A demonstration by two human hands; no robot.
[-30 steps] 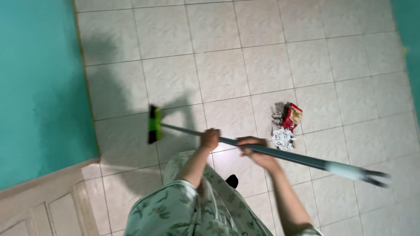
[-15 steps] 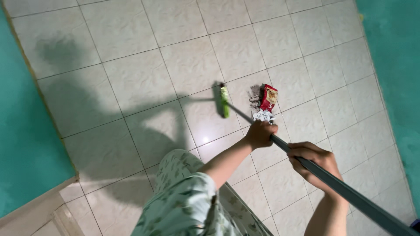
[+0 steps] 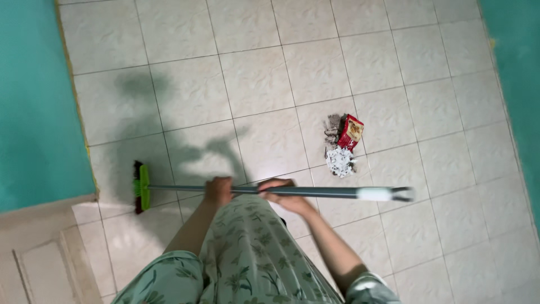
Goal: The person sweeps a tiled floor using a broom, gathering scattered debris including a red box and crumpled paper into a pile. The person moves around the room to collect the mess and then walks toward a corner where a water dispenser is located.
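Both of my hands grip a long grey broom handle (image 3: pixel 315 192) that lies almost level across the view. My left hand (image 3: pixel 218 190) holds it nearer the head, my right hand (image 3: pixel 279 194) a little further along. The green and black broom head (image 3: pixel 140 187) rests on the tiled floor at the left, near the teal wall. A small pile of rubbish sits on the tiles beyond my right hand: a red packet (image 3: pixel 350 132), crumpled white paper (image 3: pixel 340 162) and grey dust.
Pale square floor tiles (image 3: pixel 253 79) fill the view. Teal walls (image 3: pixel 34 101) stand at the left and right edges. A white panelled door or cabinet (image 3: pixel 39 253) is at the lower left. My patterned green garment (image 3: pixel 253 253) covers the lower middle.
The broom head has swung from beside the rubbish pile back to the left, close to the teal wall. The handle now lies level and both hands have come closer to my body.
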